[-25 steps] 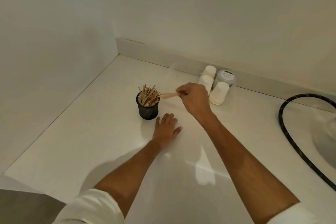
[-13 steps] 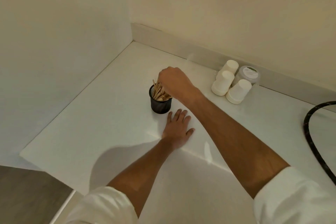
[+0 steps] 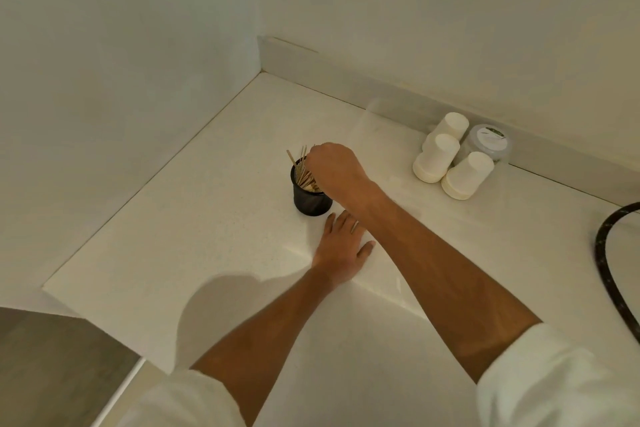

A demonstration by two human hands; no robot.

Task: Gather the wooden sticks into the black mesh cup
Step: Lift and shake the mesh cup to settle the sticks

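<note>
A black mesh cup (image 3: 310, 203) stands on the white countertop (image 3: 207, 236) near the corner of the walls. Several wooden sticks (image 3: 300, 166) stand upright in it, their tips fanning out to the left. My right hand (image 3: 334, 168) hovers directly over the cup's mouth with its fingers curled down among the sticks; the back of the hand hides the fingertips. My left hand (image 3: 341, 246) rests flat on the counter just in front of the cup, fingers straight, touching nothing else.
Three upturned white paper cups (image 3: 438, 158) and a clear lidded container (image 3: 490, 142) sit by the back wall to the right. A black hose (image 3: 609, 253) curves along the right edge. The counter's front-left edge drops off to a grey floor.
My right hand carried a stick leftward from beside the cup to above its mouth and lowered it in. The left hand stayed flat on the counter.
</note>
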